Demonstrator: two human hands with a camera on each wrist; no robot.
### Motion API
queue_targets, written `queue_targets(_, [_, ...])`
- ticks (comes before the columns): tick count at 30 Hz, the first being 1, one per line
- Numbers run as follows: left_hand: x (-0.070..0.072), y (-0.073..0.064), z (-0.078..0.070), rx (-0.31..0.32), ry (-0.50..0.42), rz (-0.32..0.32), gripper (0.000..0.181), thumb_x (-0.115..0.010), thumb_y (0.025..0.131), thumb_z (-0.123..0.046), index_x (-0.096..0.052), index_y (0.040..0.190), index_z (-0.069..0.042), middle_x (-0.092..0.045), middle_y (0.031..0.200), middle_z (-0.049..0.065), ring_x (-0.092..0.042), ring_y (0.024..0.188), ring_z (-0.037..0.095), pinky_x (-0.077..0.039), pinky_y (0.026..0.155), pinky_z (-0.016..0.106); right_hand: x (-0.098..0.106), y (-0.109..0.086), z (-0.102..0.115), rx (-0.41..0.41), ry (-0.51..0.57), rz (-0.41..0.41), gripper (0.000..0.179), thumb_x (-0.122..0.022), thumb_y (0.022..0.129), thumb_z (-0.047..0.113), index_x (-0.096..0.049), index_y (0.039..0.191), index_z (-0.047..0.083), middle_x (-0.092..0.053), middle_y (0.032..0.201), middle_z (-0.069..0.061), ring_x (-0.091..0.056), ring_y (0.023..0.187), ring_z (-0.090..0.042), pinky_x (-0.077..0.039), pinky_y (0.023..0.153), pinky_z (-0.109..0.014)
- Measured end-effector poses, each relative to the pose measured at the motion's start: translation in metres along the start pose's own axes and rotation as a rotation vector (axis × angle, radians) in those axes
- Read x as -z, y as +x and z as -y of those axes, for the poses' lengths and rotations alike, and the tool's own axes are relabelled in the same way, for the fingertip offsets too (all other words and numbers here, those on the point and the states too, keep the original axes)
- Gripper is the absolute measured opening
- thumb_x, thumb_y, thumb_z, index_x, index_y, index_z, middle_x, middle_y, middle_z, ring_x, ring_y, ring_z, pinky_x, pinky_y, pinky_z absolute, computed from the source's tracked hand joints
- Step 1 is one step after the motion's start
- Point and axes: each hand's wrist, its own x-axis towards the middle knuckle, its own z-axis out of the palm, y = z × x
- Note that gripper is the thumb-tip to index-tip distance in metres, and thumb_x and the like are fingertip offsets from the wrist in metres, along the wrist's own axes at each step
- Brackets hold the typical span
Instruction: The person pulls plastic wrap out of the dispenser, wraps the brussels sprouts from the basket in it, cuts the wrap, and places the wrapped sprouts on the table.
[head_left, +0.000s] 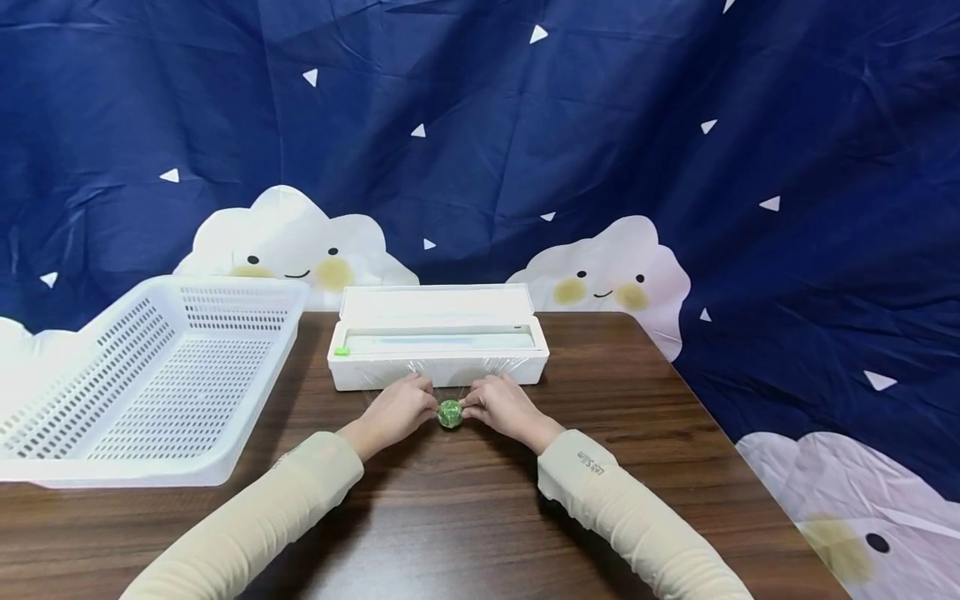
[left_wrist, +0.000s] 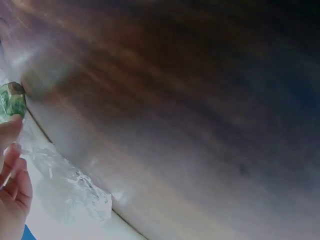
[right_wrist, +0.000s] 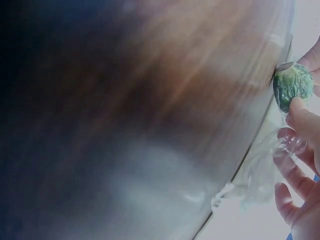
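A small round green vegetable-like piece (head_left: 450, 414) with a brownish end sits between both hands, in front of a white cling film dispenser (head_left: 438, 372). Clear plastic wrap (left_wrist: 75, 187) stretches from the dispenser's front and lies around the piece. From the left, my left hand (head_left: 401, 410) pinches the wrap close beside it, thumb at its edge. On the other side my right hand (head_left: 508, 407) pinches the wrap too; in the right wrist view its thumb (right_wrist: 302, 117) presses against the wrapped piece (right_wrist: 291, 85), and film bunches between the fingers.
The dispenser's lid (head_left: 435, 302) stands raised at the back, with a green slider (head_left: 342, 351) at the left end. A white perforated basket (head_left: 258, 396) occupies the left of the brown wooden table (head_left: 450, 525). A dark blue cloud-patterned curtain (head_left: 465, 150) hangs behind.
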Motion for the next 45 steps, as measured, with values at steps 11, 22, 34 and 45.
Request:
queue_targets(11, [0.006, -0.005, -0.004, 0.094, -0.079, 0.086, 0.013, -0.077, 0.074, -0.018, -0.070, 0.083, -0.010, -0.059, 0.077, -0.001, -0.049, 0.071, 0.016, -0.042, 0.065, 0.030, -0.002, 0.003, 0.000, -0.082, 0.040, 0.077, 0.020, -0.069, 0.083, 0.026, -0.072, 0.098, 0.013, -0.066, 0.090, 0.002, -0.060, 0.085, -0.015, -0.043, 0.075, -0.035])
queue_targets(22, [0.020, -0.008, -0.003, 0.274, -0.149, 0.024, 0.021, -0.073, 0.079, -0.025, -0.070, 0.093, -0.009, -0.060, 0.085, -0.001, -0.054, 0.080, 0.016, -0.046, 0.070, 0.033, 0.006, 0.006, 0.001, -0.077, 0.087, 0.052, 0.029, -0.073, 0.079, 0.028, -0.072, 0.100, 0.007, -0.063, 0.086, 0.000, -0.058, 0.077, -0.015, -0.045, 0.070, -0.032])
queue_targets(34, [0.035, -0.019, 0.011, 0.528, -0.306, -0.220, 0.028, -0.072, 0.081, -0.018, -0.067, 0.103, -0.001, -0.061, 0.087, 0.009, -0.060, 0.076, 0.024, -0.049, 0.069, 0.037, 0.021, 0.020, 0.000, -0.162, 0.228, 0.029, 0.030, -0.071, 0.081, 0.023, -0.069, 0.103, 0.003, -0.065, 0.086, -0.002, -0.058, 0.076, -0.014, -0.046, 0.067, -0.029])
queue_targets(45, [0.040, -0.030, 0.021, 0.761, -0.346, -0.551, 0.047, -0.076, 0.077, -0.016, -0.052, 0.112, 0.004, -0.050, 0.100, 0.018, -0.049, 0.087, 0.030, -0.040, 0.074, 0.039, 0.030, 0.054, 0.009, -0.211, 0.386, -0.069, 0.028, -0.071, 0.081, 0.019, -0.068, 0.105, 0.004, -0.062, 0.081, 0.000, -0.058, 0.077, -0.015, -0.046, 0.070, -0.028])
